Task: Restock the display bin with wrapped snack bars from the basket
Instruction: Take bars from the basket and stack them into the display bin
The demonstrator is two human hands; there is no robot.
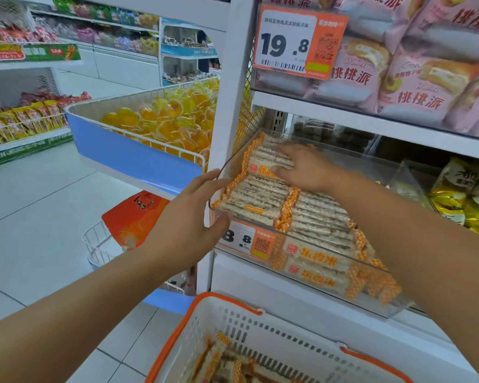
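Observation:
A clear plastic display bin (382,294) on the shelf holds rows of snack bars (315,217) in white wrappers with orange checkered ends. My right hand (302,168) lies inside the bin, fingers spread flat and pressing on the back row of bars. My left hand (190,221) sits at the bin's front left corner, its thumb and fingers curled around the clear wall. Below, a white basket with orange trim (249,324) holds several more of the same bars (219,363).
Pink pastry packs (415,87) fill the shelf above, behind an orange 19.8 price tag (296,42). Yellow snack bags (465,197) sit to the bin's right. A blue wire bin of yellow jelly cups (161,125) juts out on the left. Tiled aisle floor lies beyond.

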